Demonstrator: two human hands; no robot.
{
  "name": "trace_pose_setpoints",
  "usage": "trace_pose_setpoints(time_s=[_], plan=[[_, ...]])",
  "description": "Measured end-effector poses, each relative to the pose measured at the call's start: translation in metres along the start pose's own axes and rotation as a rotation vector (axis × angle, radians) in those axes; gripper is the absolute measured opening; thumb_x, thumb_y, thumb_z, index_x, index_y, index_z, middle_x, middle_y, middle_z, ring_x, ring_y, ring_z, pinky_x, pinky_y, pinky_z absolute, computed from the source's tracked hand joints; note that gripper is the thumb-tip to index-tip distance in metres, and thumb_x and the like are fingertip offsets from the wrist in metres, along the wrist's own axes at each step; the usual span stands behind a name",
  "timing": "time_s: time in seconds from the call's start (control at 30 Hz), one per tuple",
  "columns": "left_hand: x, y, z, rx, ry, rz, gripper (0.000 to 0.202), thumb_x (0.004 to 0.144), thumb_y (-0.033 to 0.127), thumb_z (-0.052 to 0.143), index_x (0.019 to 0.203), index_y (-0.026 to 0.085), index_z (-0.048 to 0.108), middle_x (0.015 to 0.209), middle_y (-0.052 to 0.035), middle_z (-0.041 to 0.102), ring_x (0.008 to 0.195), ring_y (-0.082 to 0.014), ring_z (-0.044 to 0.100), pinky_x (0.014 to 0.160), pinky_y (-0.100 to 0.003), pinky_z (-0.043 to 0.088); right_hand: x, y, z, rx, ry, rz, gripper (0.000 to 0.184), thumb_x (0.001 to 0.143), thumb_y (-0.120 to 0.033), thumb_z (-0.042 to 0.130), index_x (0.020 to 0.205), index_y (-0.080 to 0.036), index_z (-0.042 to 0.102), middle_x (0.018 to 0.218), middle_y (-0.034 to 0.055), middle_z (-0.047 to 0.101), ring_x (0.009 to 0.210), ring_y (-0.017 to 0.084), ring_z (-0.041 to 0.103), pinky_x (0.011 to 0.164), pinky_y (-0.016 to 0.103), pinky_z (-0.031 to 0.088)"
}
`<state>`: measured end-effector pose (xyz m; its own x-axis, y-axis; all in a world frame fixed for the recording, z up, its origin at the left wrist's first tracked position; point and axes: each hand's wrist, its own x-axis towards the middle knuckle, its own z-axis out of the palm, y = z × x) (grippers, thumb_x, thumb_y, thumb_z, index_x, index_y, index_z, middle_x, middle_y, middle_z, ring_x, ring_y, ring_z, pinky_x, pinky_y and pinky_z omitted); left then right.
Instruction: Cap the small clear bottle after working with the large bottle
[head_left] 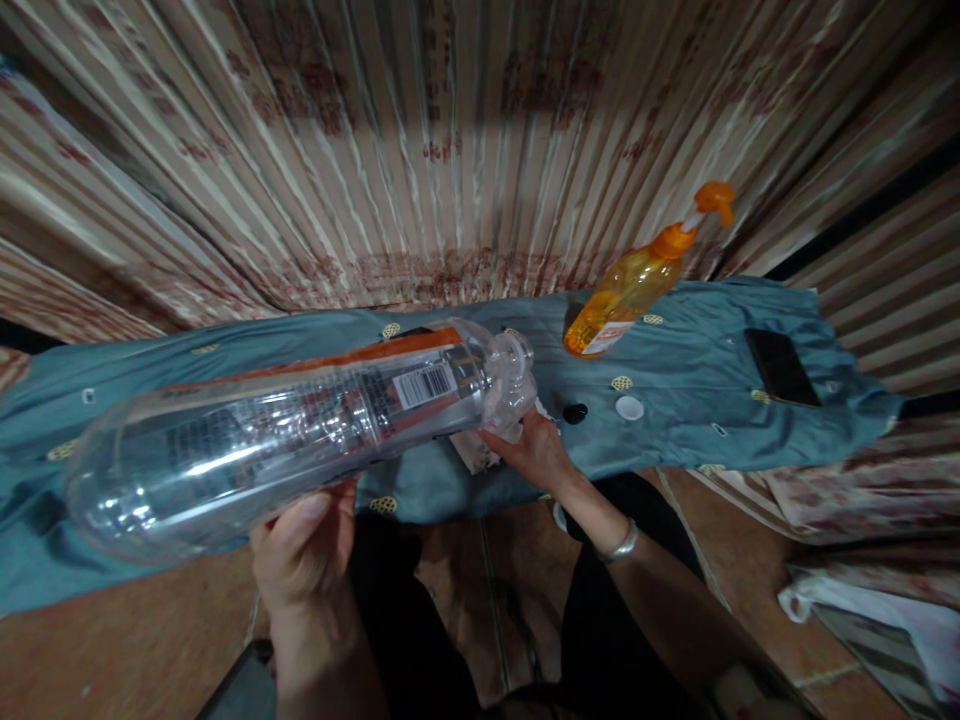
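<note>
A large clear plastic bottle (300,450) with an orange-edged label and a barcode lies sideways in the air, its neck toward the right. Around its underside, near the middle, the fingers of my left hand (304,550) are closed. My right hand (536,450) is at the neck end, closed on a clear, crumpled-looking plastic piece (514,395) against the bottle's mouth; its exact kind is blurred. Beneath the neck, a pale flat item (476,450) is partly covered by the bottle and hand. Just right of that hand sit a small black cap (575,413) and a white round cap (629,407).
A blue-green cloth (690,370) with yellow motifs covers the narrow table. On it stand an orange pump bottle (622,290), toward the back, and a dark phone (781,367) at the right. A patterned curtain (450,150) hangs close behind. Tiled floor (457,560) shows below.
</note>
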<state>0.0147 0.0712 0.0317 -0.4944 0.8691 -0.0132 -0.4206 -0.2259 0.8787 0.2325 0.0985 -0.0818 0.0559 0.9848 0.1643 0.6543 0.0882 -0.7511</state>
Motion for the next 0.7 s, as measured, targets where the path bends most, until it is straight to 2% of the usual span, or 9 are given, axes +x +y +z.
trace_pose_setpoints(time_s=[0.1, 0.2, 0.37, 0.7], plan=[[-0.0002, 0.0009, 0.0005, 0.014, -0.003, -0.004, 0.078, 0.028, 0.04, 0.095, 0.103, 0.04, 0.074, 0.091, 0.0018, 0.077, 0.103, -0.033, 0.07, 0.095, -0.054, 0.056, 0.0, 0.0001, -0.0005, -0.002, -0.007, 0.017, 0.055, 0.076, -0.044, 0.074, 0.12, -0.017, 0.054, 0.101, 0.0133, 0.077, 0.095, 0.032, 0.075, 0.075, 0.041, 0.06], [-0.0005, 0.0015, 0.0011, 0.022, -0.035, 0.009, 0.074, 0.032, 0.041, 0.093, 0.104, 0.041, 0.073, 0.093, 0.0026, 0.077, 0.104, -0.0325, 0.07, 0.096, -0.055, 0.055, 0.0003, 0.0004, -0.0009, -0.001, -0.013, 0.004, 0.055, 0.077, -0.044, 0.073, 0.121, -0.018, 0.053, 0.102, 0.0121, 0.077, 0.095, 0.032, 0.075, 0.075, 0.04, 0.06], [-0.0005, 0.0016, 0.0037, 0.029, -0.056, 0.035, 0.07, 0.041, 0.033, 0.088, 0.109, 0.039, 0.071, 0.097, 0.001, 0.077, 0.105, -0.0325, 0.069, 0.096, -0.056, 0.054, 0.0004, 0.0002, -0.0011, -0.001, 0.0, -0.012, 0.053, 0.078, -0.044, 0.073, 0.12, -0.019, 0.054, 0.101, 0.0114, 0.077, 0.095, 0.031, 0.075, 0.075, 0.04, 0.06], [-0.0003, 0.0018, 0.0026, 0.021, -0.016, 0.002, 0.071, 0.033, 0.038, 0.092, 0.102, 0.037, 0.073, 0.09, 0.0002, 0.077, 0.101, -0.0334, 0.07, 0.094, -0.055, 0.056, 0.0005, -0.0031, -0.0029, 0.007, 0.0, -0.006, 0.054, 0.078, -0.042, 0.074, 0.123, -0.018, 0.055, 0.102, 0.012, 0.077, 0.095, 0.032, 0.075, 0.076, 0.042, 0.06]])
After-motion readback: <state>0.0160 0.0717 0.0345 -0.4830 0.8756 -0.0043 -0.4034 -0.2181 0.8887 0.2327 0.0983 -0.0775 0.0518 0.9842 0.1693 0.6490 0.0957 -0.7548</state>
